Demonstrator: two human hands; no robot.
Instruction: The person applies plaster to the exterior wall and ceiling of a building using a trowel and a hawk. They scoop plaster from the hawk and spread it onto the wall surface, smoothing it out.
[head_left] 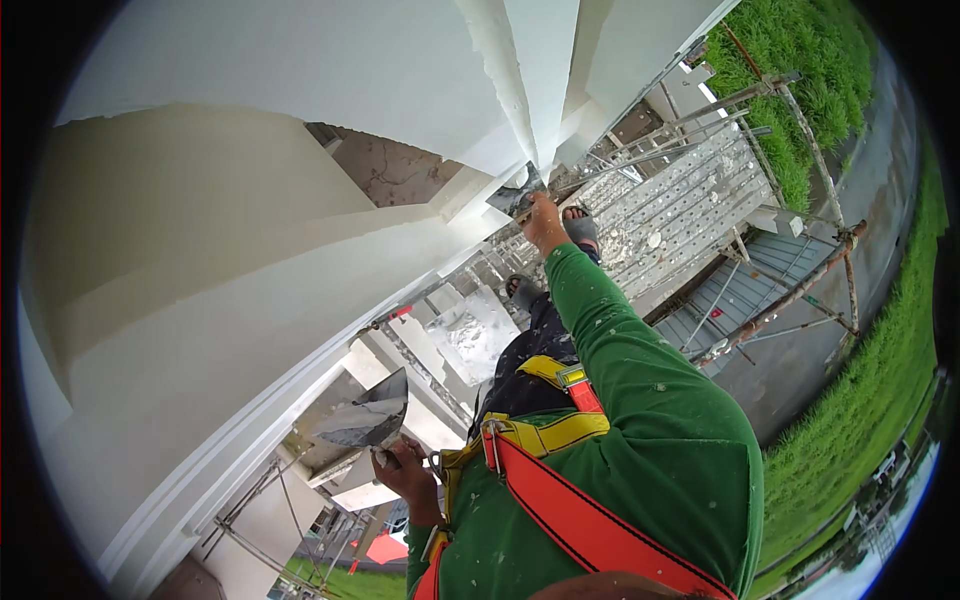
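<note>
My right hand [543, 222] reaches up the middle, closed on a putty knife [510, 198] whose metal blade rests at a white wall's corner edge [522, 130], where a ragged strip of plaster runs. My left hand [405, 470], low at left of centre, grips the handle of a wide metal plastering blade [362, 418] smeared with pale compound. The green sleeve of my right arm crosses the view, and a red and yellow harness [545, 500] lies over my body.
My sandalled feet [580, 228] stand on spattered scaffold planks [680, 200] beside a white board [468, 337] carrying compound. Rusty scaffold poles [780, 295] edge the platform at right, above pavement and grass [785, 130] far below. The painted wall [200, 300] fills the left side.
</note>
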